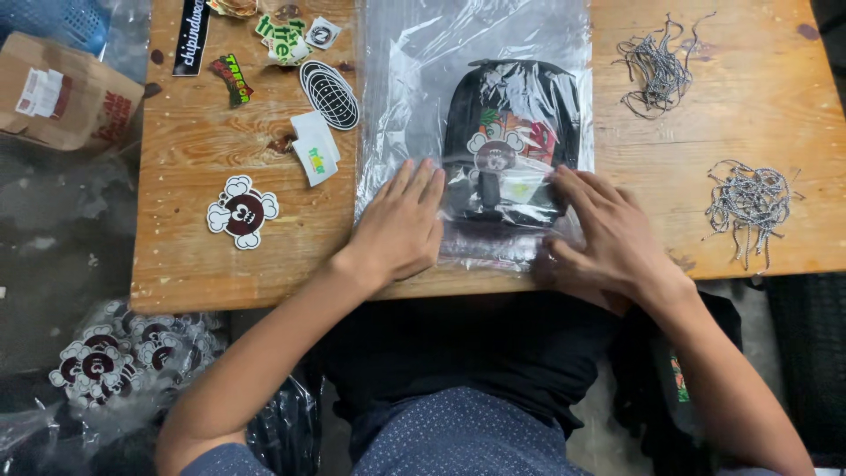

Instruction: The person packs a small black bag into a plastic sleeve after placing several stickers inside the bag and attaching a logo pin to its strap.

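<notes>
A worn wooden table (203, 264) fills the upper part of the frame, with dark floor to its left and the person's lap below. At the centre lies one clear plastic bag (397, 79) with one folded black garment (511, 132) inside it, its colourful printed patch facing up. Two hands rest on the bag's lower end: the left hand (401, 225) lies flat, fingers stretched out and together, pressing the film just left of the garment; the right hand (608, 234) is spread with fingers bent, its fingertips pressing the plastic at the garment's lower right corner. Neither hand closes around anything. At the upper right and right edge lie two loose bundles of speckled cord (656, 66), well apart from the bag. On the left half, one skull-shaped sticker (242, 211) lies alone, one oval striped sticker (329, 94) sits near the bag's edge, a small stack of white cards (315, 150) is below it, and several more stickers cluster at the top edge. One brown paper bag (62, 92) lies on the floor at upper left, and a plastic pack of many skull stickers (115, 353) sits at lower left.
</notes>
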